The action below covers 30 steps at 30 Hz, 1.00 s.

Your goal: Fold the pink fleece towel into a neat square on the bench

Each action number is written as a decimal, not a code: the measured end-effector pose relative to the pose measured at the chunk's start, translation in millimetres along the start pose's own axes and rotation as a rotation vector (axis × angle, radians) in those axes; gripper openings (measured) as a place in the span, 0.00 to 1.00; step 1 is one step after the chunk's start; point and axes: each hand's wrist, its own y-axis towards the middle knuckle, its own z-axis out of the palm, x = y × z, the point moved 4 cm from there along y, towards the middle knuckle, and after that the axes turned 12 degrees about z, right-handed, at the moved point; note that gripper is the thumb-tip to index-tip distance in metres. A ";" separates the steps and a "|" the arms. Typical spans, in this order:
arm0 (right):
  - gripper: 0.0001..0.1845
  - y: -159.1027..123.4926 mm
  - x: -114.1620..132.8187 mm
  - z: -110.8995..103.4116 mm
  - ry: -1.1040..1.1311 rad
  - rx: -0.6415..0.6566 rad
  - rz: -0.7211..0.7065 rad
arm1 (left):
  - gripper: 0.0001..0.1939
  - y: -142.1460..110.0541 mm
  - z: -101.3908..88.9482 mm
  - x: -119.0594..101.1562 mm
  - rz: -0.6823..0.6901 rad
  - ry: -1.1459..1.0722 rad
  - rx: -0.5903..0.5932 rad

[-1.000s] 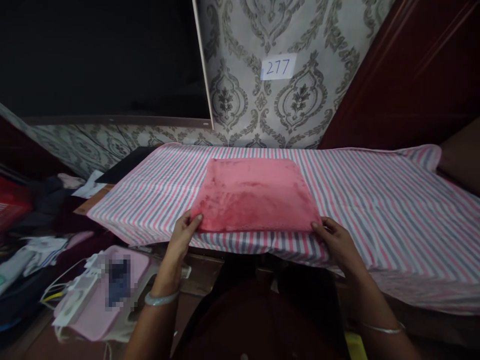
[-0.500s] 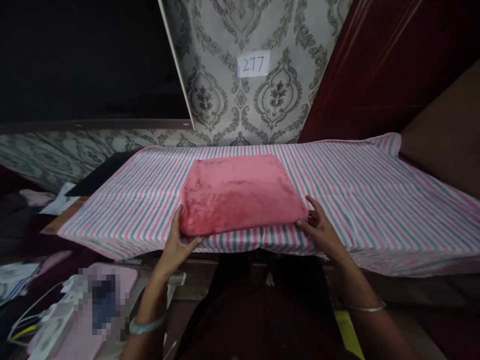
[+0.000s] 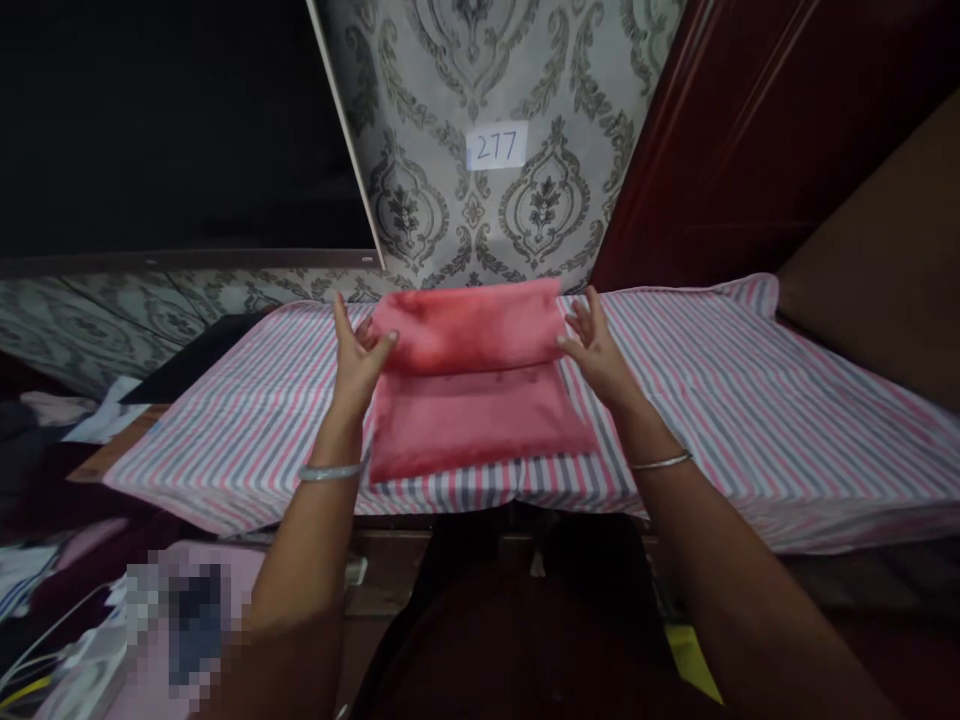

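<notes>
Evidently holding the pink plush fabric by both side edges, with its far part lifted between the left hand and the right hand, and its near part lying flat on the striped cover, just below and between the hands. Pinching the left edge with the left hand, thumb on the near face, index finger pointing up and away, other fingers curled beside the edge. Pinching the right edge likewise with the right hand, thumb at the edge, fingers partly spread and half open rather than closed into a fist. Wearing a pale bangle behind the left hand and a thin metal bangle behind the right. Working over a worktop draped with the striped cover, wood bare only at its corner, to the left of the left hand. Facing a patterned wall beyond the hands, marked with a white paper reading 277, and flanked by a dark screen beyond the left hand and a dark red panel beyond the right. Passing a yellow object, only partly visible, beneath the right forearm.
</notes>
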 end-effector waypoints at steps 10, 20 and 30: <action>0.25 -107.0 -70.5 -24.5 -0.426 -0.182 0.331 | 0.18 -95.3 8.0 -13.6 0.184 0.487 0.347; 0.15 -101.9 -54.7 -12.4 -0.638 -0.129 0.461 | 0.34 -45.3 110.9 -42.4 0.496 0.680 0.804; 0.16 -100.1 -58.6 -10.1 -0.567 -0.105 0.428 | 0.23 75.4 122.1 33.2 0.009 0.444 0.616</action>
